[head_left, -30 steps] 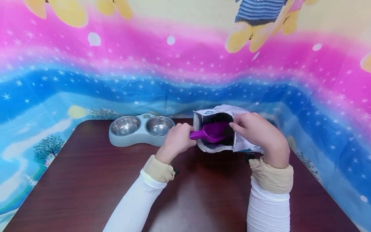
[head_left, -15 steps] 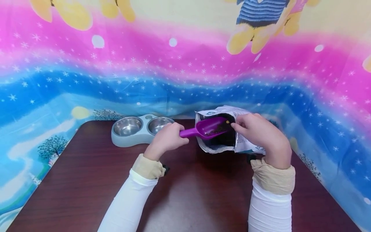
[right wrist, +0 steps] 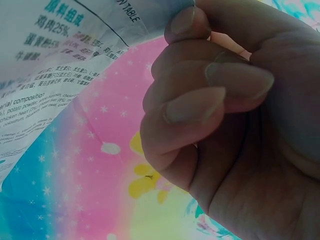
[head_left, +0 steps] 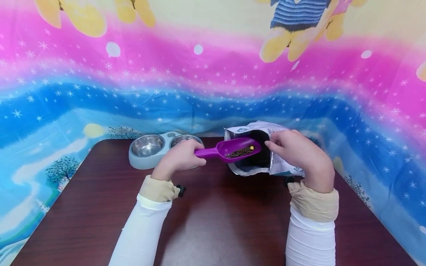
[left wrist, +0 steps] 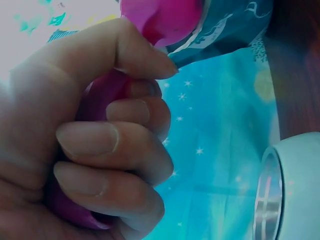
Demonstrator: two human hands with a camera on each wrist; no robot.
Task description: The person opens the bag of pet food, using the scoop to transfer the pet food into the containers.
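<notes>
My left hand [head_left: 181, 157] grips the handle of a purple scoop [head_left: 213, 152], its fingers curled round it in the left wrist view. Brown kibble [head_left: 240, 151] with one yellow piece lies in the scoop's bowl, held level in front of the bag's mouth. The pet food bag [head_left: 246, 171] lies tilted with its dark opening facing left. With thumb and index finger my right hand [head_left: 299, 155] pinches the bag's edge; the right wrist view shows this pinch on the printed bag [right wrist: 65, 55]. The bag's inside is too dark to make out.
A pale blue-grey double feeder [head_left: 143, 162] with two steel bowls [head_left: 148, 146] stands at the table's back left; the left hand partly covers its right bowl. Behind the dark wooden table [head_left: 213, 221] hangs a colourful printed cloth [head_left: 213, 96].
My left hand has drawn the scoop leftward out of the bag's mouth, and kibble now shows in its bowl. The right hand and the bag stay nearly in place.
</notes>
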